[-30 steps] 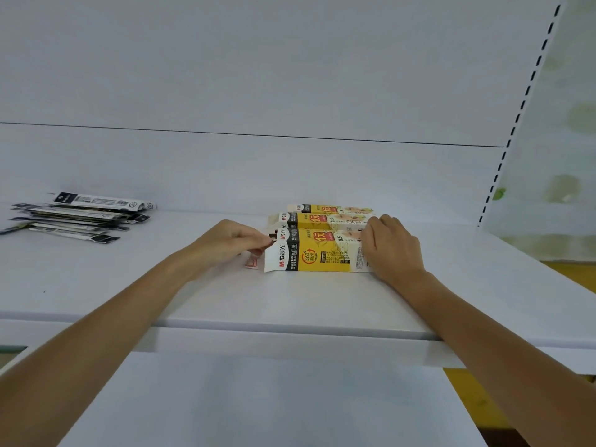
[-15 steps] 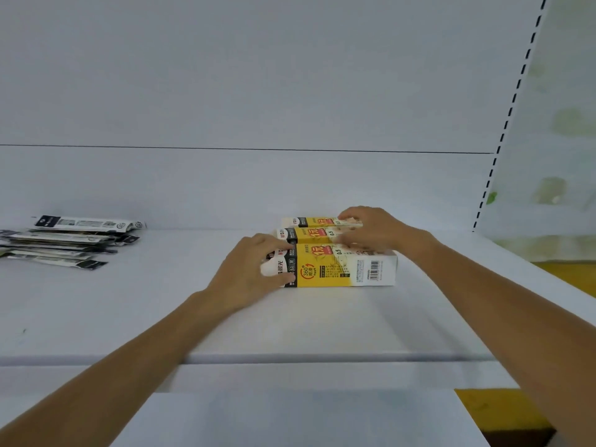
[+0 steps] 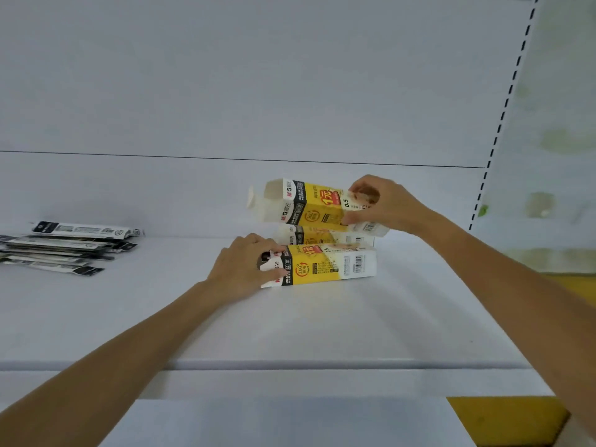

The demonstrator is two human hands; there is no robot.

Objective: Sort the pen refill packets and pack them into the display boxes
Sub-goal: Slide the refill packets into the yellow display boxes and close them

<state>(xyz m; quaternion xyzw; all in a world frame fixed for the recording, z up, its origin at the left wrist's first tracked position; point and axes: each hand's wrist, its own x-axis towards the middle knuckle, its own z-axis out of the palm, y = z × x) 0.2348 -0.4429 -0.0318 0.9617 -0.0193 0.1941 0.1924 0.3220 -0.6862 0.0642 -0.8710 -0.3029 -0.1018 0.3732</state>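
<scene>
Three yellow-and-white display boxes are on a white shelf (image 3: 290, 327). My right hand (image 3: 383, 204) grips the right end of one box (image 3: 309, 204) and holds it in the air, its open left end showing an empty inside. My left hand (image 3: 245, 266) grips the left end of the nearest box (image 3: 329, 266), which lies on the shelf. A third box (image 3: 322, 237) lies just behind it, partly hidden. A pile of black-and-white refill packets (image 3: 67, 246) lies at the shelf's far left, apart from both hands.
The shelf's white back panel (image 3: 290, 91) rises right behind the boxes. A perforated upright (image 3: 503, 111) marks the right end. A lower shelf (image 3: 283, 424) juts out below the front edge, with yellow floor (image 3: 506, 417) at the lower right.
My right hand has lifted the rear box off the shelf and holds it tilted in the air. My left hand has stayed on the nearest box's left end.
</scene>
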